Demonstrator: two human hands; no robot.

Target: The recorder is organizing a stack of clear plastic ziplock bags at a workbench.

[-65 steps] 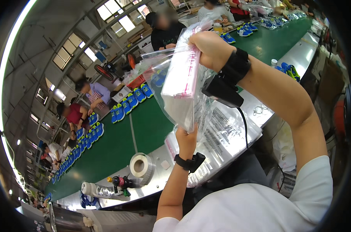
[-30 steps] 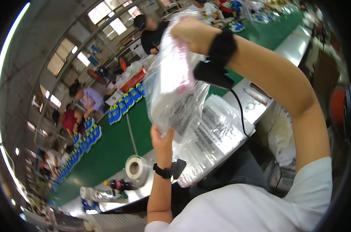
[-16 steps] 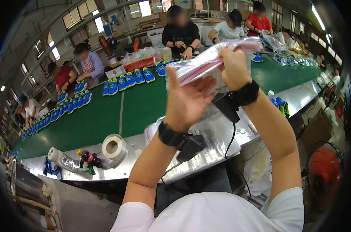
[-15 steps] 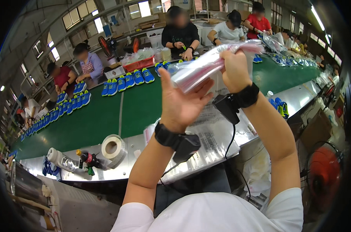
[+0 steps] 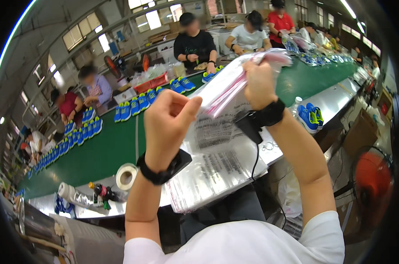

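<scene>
My right hand [image 5: 259, 83] is raised above the table, its fingers closed round a bundle of clear plastic bags [image 5: 230, 86] with pinkish-red edges. The bundle slants down to the left. At its lower left end is my left hand [image 5: 164, 125], with curled fingers and the thumb close to the bags' edge. Whether anything is pinched in it is hidden. Below both hands, a stack of printed clear plastic bags [image 5: 212, 178] lies on the metal table edge. Each wrist wears a black strap with a small black device.
A green conveyor belt [image 5: 116, 152] carries rows of blue sneakers [image 5: 83, 134]. A blue pair of sneakers [image 5: 308, 118] stands right on the metal ledge. A tape roll [image 5: 126, 177] and bottles [image 5: 103, 191] sit left. Several people work opposite; a red fan [image 5: 372, 171] stands right.
My left hand has gone from open, palm up under the bundle, to curled at its left end, moving left. The bundle has shifted slightly left, and the bag stack on the table shows more.
</scene>
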